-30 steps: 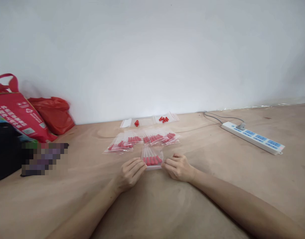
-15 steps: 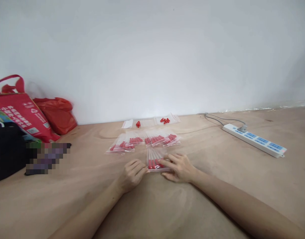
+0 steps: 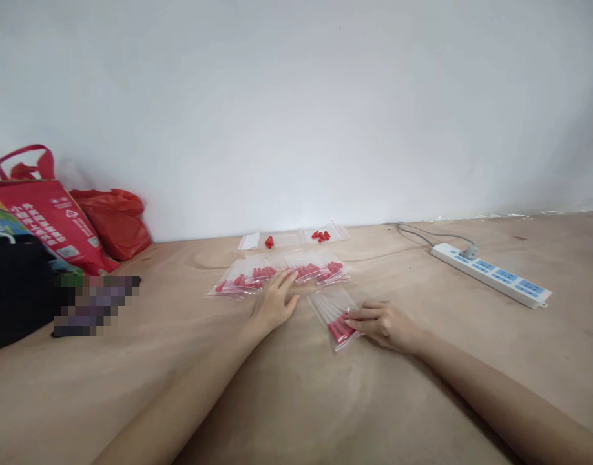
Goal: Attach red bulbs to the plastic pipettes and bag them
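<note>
My right hand (image 3: 386,326) has its fingers pressed together on the right edge of a clear zip bag (image 3: 334,303). Several red, slim pieces (image 3: 341,328) lie side by side near that bag's front end, and the bag sits slanted on the table. My left hand (image 3: 276,303) is stretched forward with fingers extended, its fingertips over the front of a row of filled zip bags (image 3: 258,271); whether they touch is unclear. These bags overlap one another and hold similar red pieces. Part of the row is hidden behind the left fingers.
By the wall are loose red pieces (image 3: 321,236) on flat clear bags (image 3: 287,239), a single red clump (image 3: 269,242) and a white slip (image 3: 249,241). A power strip (image 3: 490,274) with a plugged-in cable is at right. Red bags (image 3: 115,223) and a black item (image 3: 25,290) stand left.
My left hand has let go of the near zip bag and moved forward to the row. My right hand has shifted right with that bag, which has turned to a slant.
</note>
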Demonstrator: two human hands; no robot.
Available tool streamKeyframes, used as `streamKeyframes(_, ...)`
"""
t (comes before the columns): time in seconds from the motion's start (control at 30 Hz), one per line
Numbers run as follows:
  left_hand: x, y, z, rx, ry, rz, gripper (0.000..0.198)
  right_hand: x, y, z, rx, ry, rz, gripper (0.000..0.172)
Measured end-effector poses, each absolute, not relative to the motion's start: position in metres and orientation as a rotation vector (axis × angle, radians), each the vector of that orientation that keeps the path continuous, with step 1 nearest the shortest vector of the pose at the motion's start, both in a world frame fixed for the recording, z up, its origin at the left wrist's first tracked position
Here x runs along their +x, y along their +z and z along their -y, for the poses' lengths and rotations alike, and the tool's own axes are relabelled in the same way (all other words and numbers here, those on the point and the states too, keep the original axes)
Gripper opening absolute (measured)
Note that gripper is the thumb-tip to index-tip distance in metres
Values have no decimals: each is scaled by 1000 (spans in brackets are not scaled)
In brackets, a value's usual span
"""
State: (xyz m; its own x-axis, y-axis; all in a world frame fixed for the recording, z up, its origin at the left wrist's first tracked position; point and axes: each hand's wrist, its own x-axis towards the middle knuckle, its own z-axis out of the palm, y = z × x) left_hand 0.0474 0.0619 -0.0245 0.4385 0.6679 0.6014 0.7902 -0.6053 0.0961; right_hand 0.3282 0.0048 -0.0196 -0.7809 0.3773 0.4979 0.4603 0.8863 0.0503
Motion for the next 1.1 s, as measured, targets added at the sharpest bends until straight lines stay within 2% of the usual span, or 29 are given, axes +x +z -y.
streamKeyframes(0.07, 59, -24, -76, -2463, -819, 1306, 49, 352, -14, -4, -713, -130, 2591, 27)
streamKeyframes(0.17, 71, -22, -93, -2458, -773, 1276, 42, 387, -9, -6, -956, -52, 2565, 28)
streamKeyframes(0.3, 74, -23, -103, -2499, -770, 1182, 30, 412, -16, -24, -1240, -90, 2425, 30)
streamKeyframes(0.43, 58, -25, -94, -2517, -781, 1090, 29, 400, -30, -56, -1303, -110, 2332, 34)
streamKeyframes(0.57, 30, -24, -62, -2537, -779, 924, 31, 377, -28, -76, -1263, -61, 2351, 33)
streamKeyframes(0.63, 17, -23, -43, -2534, -803, 828, 33, 364, -19, -75, -1266, -127, 2362, 31)
streamKeyframes(0.7, 8, -23, -28, -2522, -826, 796, 32, 346, -9, -66, -1263, -251, 2311, 37)
streamKeyframes(0.9, 10, -21, -14, -2563, -899, 837, 31, 264, -8, -33, -717, -381, 2325, 35)
streamKeyframes(1.03, 14, -21, -16, -2574, -941, 805, 31, 242, -26, -31, -522, -637, 2266, 14)
streamKeyframes(1.1, 13, -20, -15, -2589, -932, 776, 31, 244, -31, -33, -488, -689, 2247, 12)
